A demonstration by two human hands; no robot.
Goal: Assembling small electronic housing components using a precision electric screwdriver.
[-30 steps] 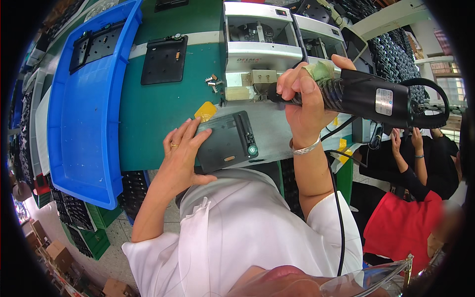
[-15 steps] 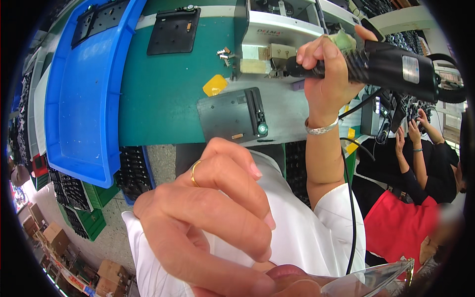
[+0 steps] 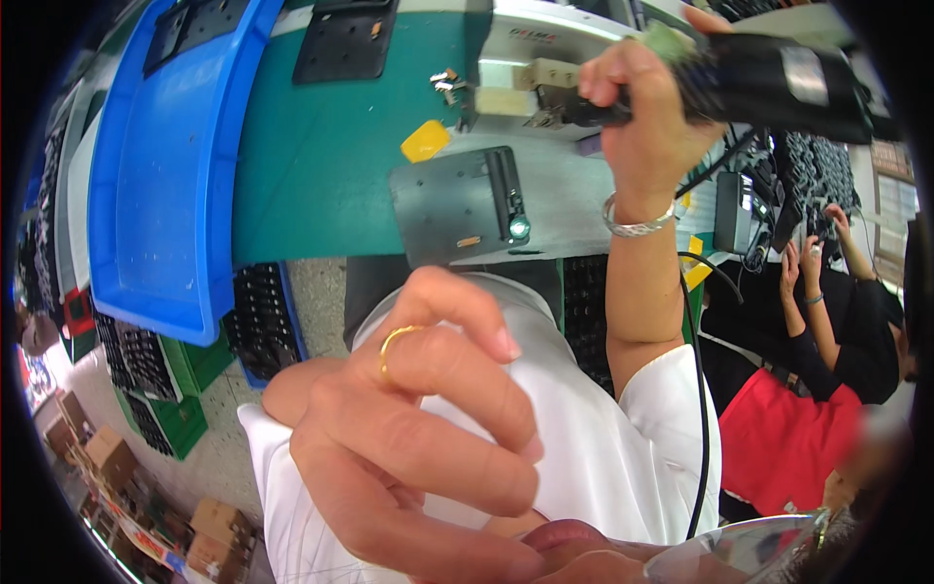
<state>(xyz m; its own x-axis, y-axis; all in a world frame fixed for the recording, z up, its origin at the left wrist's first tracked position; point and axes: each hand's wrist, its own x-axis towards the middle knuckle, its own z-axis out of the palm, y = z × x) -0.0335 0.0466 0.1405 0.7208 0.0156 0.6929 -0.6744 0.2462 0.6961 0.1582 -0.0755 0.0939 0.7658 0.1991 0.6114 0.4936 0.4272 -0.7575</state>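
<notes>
My right hand (image 3: 650, 127) grips a black electric screwdriver (image 3: 778, 86) whose cord hangs down beside my arm. Pale green wrapping (image 3: 669, 44) shows on the tool above my fingers. The tool lies nearly level, its narrow end beside a pale machine on the bench. My left hand (image 3: 418, 428), with a gold ring, is large and close in front of me, by my mouth. Its fingers are loosely bent and apart, with nothing visible in them; the thumb is hidden. A dark flat plate (image 3: 438, 209) with a side rail and greenish round knob lies at the bench edge.
A blue tray (image 3: 161, 195) at left holds a black plate at its far end. Another black plate (image 3: 341, 44), small metal parts (image 3: 446, 86) and a yellow piece (image 3: 425, 142) lie on the green bench top (image 3: 311, 185). A co-worker in red (image 3: 788, 438) works at right.
The whole view has shifted, so the bench and tray sit higher in the picture. My right hand and the screwdriver also appear higher. My left hand keeps nearly the same pose.
</notes>
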